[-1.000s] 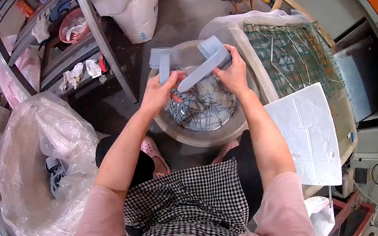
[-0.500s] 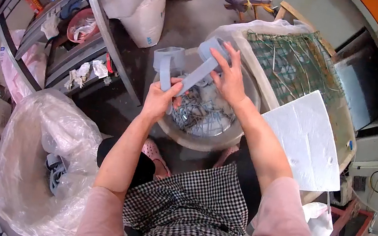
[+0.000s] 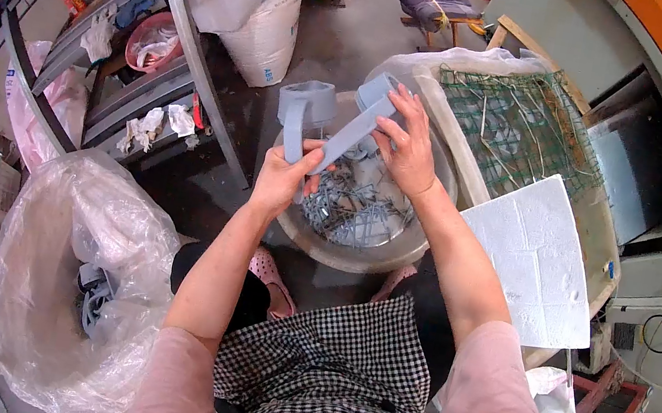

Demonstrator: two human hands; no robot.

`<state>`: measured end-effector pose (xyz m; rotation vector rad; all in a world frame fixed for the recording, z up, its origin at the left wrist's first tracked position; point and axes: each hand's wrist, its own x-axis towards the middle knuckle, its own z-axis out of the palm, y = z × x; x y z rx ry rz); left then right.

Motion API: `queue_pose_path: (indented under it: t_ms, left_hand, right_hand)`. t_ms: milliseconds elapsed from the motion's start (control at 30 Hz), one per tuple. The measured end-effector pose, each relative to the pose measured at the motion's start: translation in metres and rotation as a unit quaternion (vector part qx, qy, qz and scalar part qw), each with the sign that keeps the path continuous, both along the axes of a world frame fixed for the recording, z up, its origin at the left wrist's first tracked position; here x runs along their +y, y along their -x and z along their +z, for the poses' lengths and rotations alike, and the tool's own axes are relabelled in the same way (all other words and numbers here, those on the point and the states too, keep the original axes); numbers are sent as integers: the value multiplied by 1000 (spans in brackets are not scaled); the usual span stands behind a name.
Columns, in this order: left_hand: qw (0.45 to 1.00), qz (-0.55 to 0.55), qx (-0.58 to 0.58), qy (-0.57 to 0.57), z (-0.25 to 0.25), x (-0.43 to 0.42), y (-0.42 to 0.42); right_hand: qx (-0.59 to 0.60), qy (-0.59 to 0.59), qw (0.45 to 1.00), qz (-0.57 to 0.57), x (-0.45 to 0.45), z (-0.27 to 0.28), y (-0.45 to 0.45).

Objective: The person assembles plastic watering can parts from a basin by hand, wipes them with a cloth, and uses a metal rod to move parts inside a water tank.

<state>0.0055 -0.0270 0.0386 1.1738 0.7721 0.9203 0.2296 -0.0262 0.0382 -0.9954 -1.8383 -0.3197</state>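
Over a round basin (image 3: 442,173), my left hand (image 3: 282,176) pinches the lower ends of two grey plastic pieces between thumb and fingers. The left piece (image 3: 295,126) has a strip with a box-like loop at its top. Slanting up to the right, the other piece (image 3: 351,136) has a similar loop at its upper end. My right hand (image 3: 410,151) has its fingertips on the right piece's edge near that loop; its thumb is partly hidden. Thin grey plastic bits (image 3: 353,206) lie tangled in the basin below.
A clear plastic bag (image 3: 35,245) with grey parts inside stands at left. A white foam sheet (image 3: 528,257) leans by my right arm, near a tub with green netting (image 3: 503,117). Full white sacks (image 3: 263,38) and a metal rack (image 3: 192,43) stand beyond.
The view has shifted slightly. Both hands still hold the grey pieces over the basin, and my right-hand fingers have closed in a little on the right piece.
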Motion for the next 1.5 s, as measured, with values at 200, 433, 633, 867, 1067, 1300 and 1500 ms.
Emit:
queue_pose_path:
  t_ms: [200,433,633,867,1067,1300,1500]
  left_hand:
    - [995,19,89,-44,33,-8,27]
    - [894,240,379,-22,84,-82,207]
    - [710,455,537,-8,47,-135,395]
    - [692,379,606,-104,79,-136,357]
    - [851,219,364,-309,90,-177,225]
    - [961,204,175,-66,81,-219,239]
    - [963,224,135,-60,78,-237,247]
  right_hand:
    - [20,52,998,-30,-8,-1,5]
    - [56,98,993,-29,-4,-7,1]
    - [57,54,993,83,3,-7,44]
    - [53,0,975,215,-19,45,164]
    - [-56,-76,960,262,-37,65,243]
    - [54,-68,901,425,-53,70,291]
    - [43,-2,896,443,-73,94,304]
